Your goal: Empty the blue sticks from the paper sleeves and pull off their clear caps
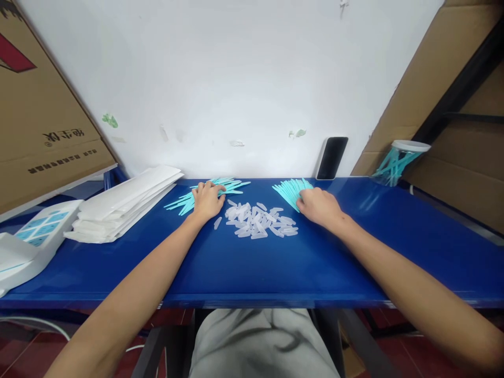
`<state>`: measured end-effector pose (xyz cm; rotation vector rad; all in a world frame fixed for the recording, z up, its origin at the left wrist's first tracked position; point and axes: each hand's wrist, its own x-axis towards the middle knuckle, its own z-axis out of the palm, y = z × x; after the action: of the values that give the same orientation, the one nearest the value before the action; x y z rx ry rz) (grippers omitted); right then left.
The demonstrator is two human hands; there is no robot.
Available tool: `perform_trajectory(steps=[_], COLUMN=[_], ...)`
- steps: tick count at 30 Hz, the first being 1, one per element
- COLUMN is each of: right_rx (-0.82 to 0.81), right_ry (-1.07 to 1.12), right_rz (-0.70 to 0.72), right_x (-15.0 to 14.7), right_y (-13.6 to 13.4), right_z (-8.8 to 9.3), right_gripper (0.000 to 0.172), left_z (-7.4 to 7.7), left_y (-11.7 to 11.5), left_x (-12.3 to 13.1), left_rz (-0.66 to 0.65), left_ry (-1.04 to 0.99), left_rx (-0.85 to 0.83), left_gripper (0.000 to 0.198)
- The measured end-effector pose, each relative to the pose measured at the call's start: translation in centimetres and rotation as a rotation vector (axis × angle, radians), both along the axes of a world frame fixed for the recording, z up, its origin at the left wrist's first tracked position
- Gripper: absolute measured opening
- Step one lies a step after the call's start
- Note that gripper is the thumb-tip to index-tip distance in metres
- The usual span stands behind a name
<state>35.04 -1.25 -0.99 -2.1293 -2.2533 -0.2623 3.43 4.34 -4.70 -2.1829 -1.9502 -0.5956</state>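
On the blue table, my left hand (208, 200) rests over a loose heap of thin turquoise plastic sticks (181, 202). Its fingers are bent downward and the thumb stands apart from them. To the right, my right hand (319, 205) is closed against the lower end of a second, neater fan of turquoise sticks (290, 190). Its fingertips are turned away, so whatever is in them is hidden. Between both hands lies a pile of small, translucent whitish pieces (258, 220), with one lone piece by my left wrist.
White paper sleeves or bags (126, 202) are stacked at the left, beside a white device with blue panels (41, 228). A phone (332, 157) leans on the wall. A clear, white-topped container (401, 163) with turquoise sticks stands far right. Cardboard (47, 115) rises at the left.
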Motion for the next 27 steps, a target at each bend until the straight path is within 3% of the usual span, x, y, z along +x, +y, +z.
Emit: perform_trajectory(steps=[6,9,13,16,21,27], right_rx=[0.068,0.01,-0.047,-0.034,0.09,0.239], right_ry=[0.098,0.247,0.439,0.527,0.686,0.634], right_rz=[0.07,0.281,0.535,0.622,0.702,0.808], right_x=[-0.1,-0.6,-2.4,-3.5,-3.6,-3.6], right_y=[0.0,-0.4,-1.7,-2.5,-2.2,-2.3], right_z=[-0.1,-0.1,-0.5,-1.0,-1.7,-1.3], right_gripper=[0.038,0.036,0.036,0.036,0.05,0.028], left_z=[0.2,0.1,0.8,1.7,2.5,2.2], left_y=[0.0,-0.1,-0.7,-1.9,-5.1,-7.8], left_x=[-0.3,-0.3,0.1,1.1,4.7,7.6], left_rz=[-0.002,-0.032,-0.07,-0.211,-0.605,-0.731], left_ry=[0.009,0.038,-0.028,-0.128,-0.194,-0.555], left_rx=[0.029,0.055,0.208,0.301,0.304,0.223], left_gripper=[0.026,0.025,0.026,0.023,0.013,0.015])
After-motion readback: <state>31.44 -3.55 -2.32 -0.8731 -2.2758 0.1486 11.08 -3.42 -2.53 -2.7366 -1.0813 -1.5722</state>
